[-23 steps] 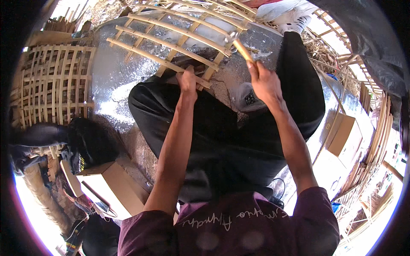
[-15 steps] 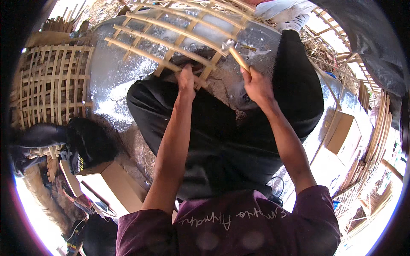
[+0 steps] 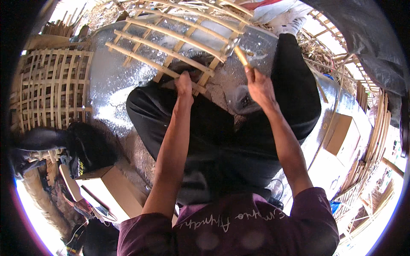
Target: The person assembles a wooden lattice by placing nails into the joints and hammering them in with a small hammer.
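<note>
A lattice of split bamboo strips (image 3: 164, 69) lies ahead of my crossed legs, over a shiny silver sheet. My left hand (image 3: 184, 86) is closed round its nearest strip, close to the right-hand end; part of the fingers is hidden by the bamboo. In my right hand (image 3: 261, 88) is a small hammer (image 3: 242, 56), gripped by its light wooden handle. Its metal head is by the lattice's right edge, near a strip end. Whether the head touches the bamboo, I cannot tell.
Another woven bamboo panel (image 3: 55, 89) stands at the left, above a dark cloth or bag (image 3: 89, 145). Cardboard boxes (image 3: 113, 192) sit at lower left and right (image 3: 341, 134). Someone's foot in a striped sock (image 3: 292, 24) shows at the far right. Bamboo strips (image 3: 371, 149) line the right side.
My right hand has moved slightly right and nearer to me, with the hammer head shifting a little to the right. My left hand keeps its hold, and the lattice has barely shifted.
</note>
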The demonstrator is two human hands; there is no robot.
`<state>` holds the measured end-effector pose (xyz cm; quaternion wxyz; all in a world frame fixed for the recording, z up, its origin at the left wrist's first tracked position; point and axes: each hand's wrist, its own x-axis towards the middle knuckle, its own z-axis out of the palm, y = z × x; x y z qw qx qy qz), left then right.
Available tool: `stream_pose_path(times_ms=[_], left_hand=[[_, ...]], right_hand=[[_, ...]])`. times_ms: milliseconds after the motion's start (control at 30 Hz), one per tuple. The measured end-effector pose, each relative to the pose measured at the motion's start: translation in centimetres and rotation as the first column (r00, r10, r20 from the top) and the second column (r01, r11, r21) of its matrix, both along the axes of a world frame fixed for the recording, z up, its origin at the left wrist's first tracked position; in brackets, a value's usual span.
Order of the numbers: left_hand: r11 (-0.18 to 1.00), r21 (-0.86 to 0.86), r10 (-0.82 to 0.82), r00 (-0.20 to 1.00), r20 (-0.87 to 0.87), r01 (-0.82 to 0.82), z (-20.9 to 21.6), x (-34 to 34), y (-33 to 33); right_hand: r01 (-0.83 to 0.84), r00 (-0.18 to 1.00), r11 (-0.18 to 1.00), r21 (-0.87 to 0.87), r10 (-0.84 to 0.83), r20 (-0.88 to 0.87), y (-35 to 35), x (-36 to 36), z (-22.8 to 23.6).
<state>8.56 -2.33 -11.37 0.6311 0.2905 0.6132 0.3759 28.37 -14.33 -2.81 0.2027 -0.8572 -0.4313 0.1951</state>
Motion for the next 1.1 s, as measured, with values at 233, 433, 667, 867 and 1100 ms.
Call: stream_pose_path(times_ms=[233,433,667,867,1100], left_hand=[[0.964,-0.263,-0.056,0.996,-0.076,0.034,3.5,0.3,-0.3],[0.995,-0.075,-0.067,0.995,-0.076,0.061,1.3,-0.4,0.1],[0.986,-0.162,-0.038,0.998,-0.051,0.029,1.0,0.2,0.2],[0.992,-0.121,0.010,0.995,-0.097,-0.022,-0.6,-0.5,0.1],[0.996,-0.088,-0.042,0.991,-0.130,0.031,0.5,0.0,0.2]], right_hand=[[0.005,0.999,0.989,0.150,0.001,-0.040,-2.0,-2.7,-1.2],[0.027,0.998,0.984,0.176,-0.016,-0.065,-0.7,-2.3,2.7],[-0.045,0.992,0.998,0.051,0.039,0.122,-1.1,-1.4,-2.0],[0.007,1.000,0.925,0.380,0.003,-0.027,-1.1,-3.1,0.3],[0.042,0.997,0.968,0.246,-0.023,-0.077,-1.2,-2.7,-0.2]])
